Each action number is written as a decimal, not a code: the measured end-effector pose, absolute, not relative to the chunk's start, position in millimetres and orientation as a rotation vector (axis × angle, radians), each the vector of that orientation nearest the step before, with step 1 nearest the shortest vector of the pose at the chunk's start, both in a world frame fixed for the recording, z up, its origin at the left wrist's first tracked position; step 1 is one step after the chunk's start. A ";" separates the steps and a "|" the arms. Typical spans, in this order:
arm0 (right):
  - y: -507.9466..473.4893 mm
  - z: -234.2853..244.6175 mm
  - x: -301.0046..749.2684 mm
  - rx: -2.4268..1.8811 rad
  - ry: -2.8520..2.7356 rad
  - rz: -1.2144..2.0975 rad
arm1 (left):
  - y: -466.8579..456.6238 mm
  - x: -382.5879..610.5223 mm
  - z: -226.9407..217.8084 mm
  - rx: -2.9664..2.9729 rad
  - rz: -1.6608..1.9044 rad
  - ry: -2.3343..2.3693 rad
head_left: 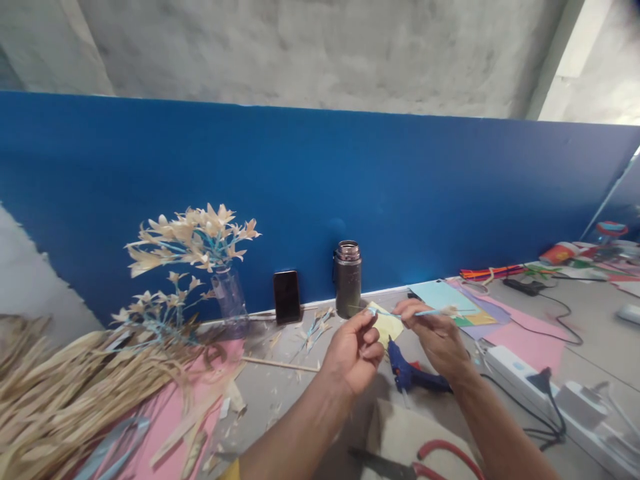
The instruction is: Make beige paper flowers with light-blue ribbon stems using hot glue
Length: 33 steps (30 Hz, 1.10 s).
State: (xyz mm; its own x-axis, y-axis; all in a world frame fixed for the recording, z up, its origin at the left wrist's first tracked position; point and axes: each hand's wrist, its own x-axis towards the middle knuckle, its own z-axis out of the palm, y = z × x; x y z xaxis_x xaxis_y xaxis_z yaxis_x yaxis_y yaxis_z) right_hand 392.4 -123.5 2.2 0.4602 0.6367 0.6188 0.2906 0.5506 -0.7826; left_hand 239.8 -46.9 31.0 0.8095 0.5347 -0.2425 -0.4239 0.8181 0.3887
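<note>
Both hands are raised over the table, holding a thin light-blue wrapped flower stem (431, 312) roughly level. My left hand (354, 350) pinches its left end, where a bit of blue strip shows at the fingertips and a thin bare wire tip sticks out. Farther along, the fingers of my right hand (434, 337) close round the stem; a small pale tuft lies beyond them at its right end. Below the hands lies a blue glue gun (414, 375). Nearer me are red-handled scissors (447, 448), partly cut off by the frame's lower edge.
Pale flowers (200, 233) stand in a clear vase (231, 303) at left, beside dried husks (65, 387). A phone (287, 297) and open flask (349, 280) stand against the blue partition (300, 180). Coloured paper (530, 327) and a power strip (525, 380) with cables lie at right.
</note>
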 end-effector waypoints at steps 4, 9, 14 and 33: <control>-122.0 0.5 386.7 -1.061 -1.199 0.154 | -46.8 241.9 26.8 0.366 0.563 0.399; -117.6 -3.2 383.8 -1.111 -0.980 0.103 | -44.3 242.9 20.2 0.448 0.583 0.413; -116.4 -2.7 384.0 -1.125 -0.829 0.178 | -29.1 237.5 25.4 0.522 0.656 0.423; -106.6 -17.4 386.5 -1.100 -0.648 0.330 | -33.0 239.0 -2.5 1.886 1.247 0.482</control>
